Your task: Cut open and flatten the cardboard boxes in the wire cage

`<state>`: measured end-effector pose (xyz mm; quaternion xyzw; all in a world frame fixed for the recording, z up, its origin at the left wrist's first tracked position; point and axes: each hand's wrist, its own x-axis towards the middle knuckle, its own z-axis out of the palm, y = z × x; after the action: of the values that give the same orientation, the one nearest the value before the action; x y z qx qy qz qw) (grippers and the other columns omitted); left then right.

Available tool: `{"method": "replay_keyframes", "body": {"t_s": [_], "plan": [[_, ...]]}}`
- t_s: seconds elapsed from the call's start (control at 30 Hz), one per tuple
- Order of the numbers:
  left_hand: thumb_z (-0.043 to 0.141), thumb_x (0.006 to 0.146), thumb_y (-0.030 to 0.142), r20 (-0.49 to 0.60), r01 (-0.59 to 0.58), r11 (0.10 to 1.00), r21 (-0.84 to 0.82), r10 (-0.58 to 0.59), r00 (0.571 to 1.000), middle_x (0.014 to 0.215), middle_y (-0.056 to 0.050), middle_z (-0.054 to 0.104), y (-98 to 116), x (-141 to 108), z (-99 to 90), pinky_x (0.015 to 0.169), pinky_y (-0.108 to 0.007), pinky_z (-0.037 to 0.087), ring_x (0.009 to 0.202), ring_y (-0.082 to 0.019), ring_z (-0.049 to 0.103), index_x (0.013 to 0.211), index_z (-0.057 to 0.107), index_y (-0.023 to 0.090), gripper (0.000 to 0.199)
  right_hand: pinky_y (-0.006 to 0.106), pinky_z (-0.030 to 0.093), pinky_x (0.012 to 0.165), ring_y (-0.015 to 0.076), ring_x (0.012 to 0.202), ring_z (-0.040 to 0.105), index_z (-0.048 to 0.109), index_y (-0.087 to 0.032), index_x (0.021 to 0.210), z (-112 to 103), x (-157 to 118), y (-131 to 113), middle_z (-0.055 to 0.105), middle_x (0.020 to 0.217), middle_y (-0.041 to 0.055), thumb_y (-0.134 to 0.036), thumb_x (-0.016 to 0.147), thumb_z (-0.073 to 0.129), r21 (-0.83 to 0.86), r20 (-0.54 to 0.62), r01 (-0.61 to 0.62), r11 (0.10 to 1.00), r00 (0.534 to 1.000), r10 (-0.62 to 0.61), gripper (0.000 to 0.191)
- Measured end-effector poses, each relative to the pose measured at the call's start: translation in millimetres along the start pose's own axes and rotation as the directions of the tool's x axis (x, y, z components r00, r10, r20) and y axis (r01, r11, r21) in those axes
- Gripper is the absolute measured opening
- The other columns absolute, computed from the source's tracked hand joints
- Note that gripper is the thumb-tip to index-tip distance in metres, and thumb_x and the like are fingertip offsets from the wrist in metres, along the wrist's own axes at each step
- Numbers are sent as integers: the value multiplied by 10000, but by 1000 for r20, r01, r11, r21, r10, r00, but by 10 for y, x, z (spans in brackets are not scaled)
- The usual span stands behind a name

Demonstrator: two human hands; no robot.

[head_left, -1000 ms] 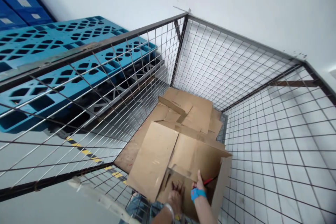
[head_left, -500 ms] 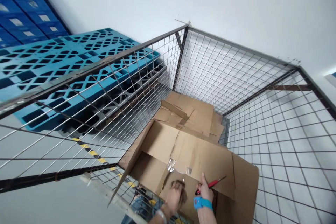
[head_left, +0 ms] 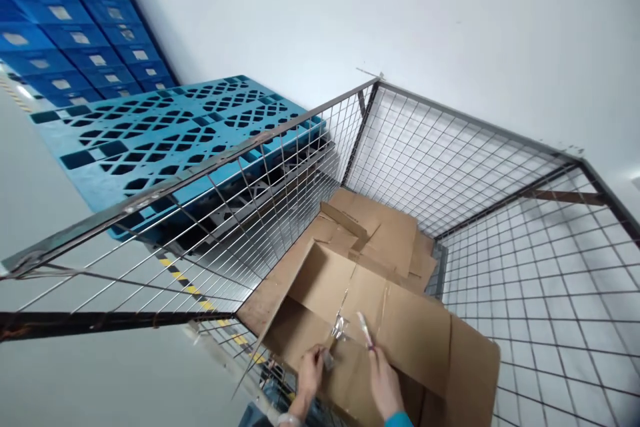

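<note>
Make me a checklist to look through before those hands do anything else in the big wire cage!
1. Right hand has hold of the slim tool: ok.
2. Tool's tip safely covered: cannot tell, it is too blurry.
3. Left hand out of the tip's way: ok, the tip points away from both hands.
4. Cardboard box free of shiny tape: not ok, a crumpled bit is on it.
5. Flattened cardboard away from the hands: ok, it lies beyond the box.
</note>
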<state>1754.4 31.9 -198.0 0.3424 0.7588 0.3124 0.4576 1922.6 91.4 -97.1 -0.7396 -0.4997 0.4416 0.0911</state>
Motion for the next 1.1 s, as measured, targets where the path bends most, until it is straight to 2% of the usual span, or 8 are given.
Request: {"method": "replay_keyframes", "body": {"t_s": [0.07,0.17,0.3,0.43,0.57,0.7,0.9,1.1], "plan": [[399,798,255,2,10,1000,-1,-10,1000,759,-47,733,2,-62,35,730,-289,510,766,-226,686,761,685,181,298,325,501,711,264,868,677,669,-165,1014,142,-36,-264,714,938,139,-155,903,424,-453,164,269,850,962,-217,270],[412,794,255,0,20,1000,11,-20,1000,741,-46,736,22,-87,72,745,-304,519,792,-240,691,779,712,182,309,359,505,772,289,958,664,671,-137,1074,370,43,-626,688,1048,186,-30,877,368,-688,295,377,620,926,-236,377],[407,776,220,-12,31,999,37,-30,999,830,-73,759,-12,-64,27,808,-323,521,854,-251,695,846,742,173,346,408,493,791,332,936,668,719,-72,896,258,181,-680,689,977,251,37,836,330,-703,252,325,633,946,-206,408],[403,783,255,1,23,998,53,-23,1000,901,-90,764,-92,-50,-84,804,-329,530,867,-265,701,860,749,175,363,415,495,739,360,867,680,727,-96,920,-184,84,-138,707,928,231,-26,822,437,-690,143,201,695,980,-141,314],[385,774,237,55,-24,998,64,21,998,880,-64,766,-155,-61,-133,794,-323,532,856,-255,700,862,747,189,375,336,501,646,290,706,662,705,-187,674,-110,25,405,694,648,57,-456,696,683,-18,-55,8,1000,998,-9,270],[409,755,175,119,-49,993,105,36,992,858,-37,765,-247,-156,-177,805,-313,531,844,-240,694,851,754,226,362,295,403,408,167,409,501,608,-188,512,208,218,285,626,499,38,-599,567,705,596,-187,-276,754,865,465,426],[421,762,47,268,-305,711,634,168,949,1444,-148,464,46,-196,-97,1080,-446,373,1309,-289,443,1370,480,159,621,226,323,330,121,330,434,591,-172,574,-36,384,-479,478,346,-39,-489,620,728,779,-160,-242,579,816,556,348],[648,712,254,595,-627,499,598,247,764,1538,-220,255,893,519,271,1144,-644,91,1437,-373,165,1453,304,93,832,196,313,312,35,288,280,545,-138,535,-533,508,-1017,603,446,32,-221,693,650,864,-182,-98,494,854,488,207]]}}
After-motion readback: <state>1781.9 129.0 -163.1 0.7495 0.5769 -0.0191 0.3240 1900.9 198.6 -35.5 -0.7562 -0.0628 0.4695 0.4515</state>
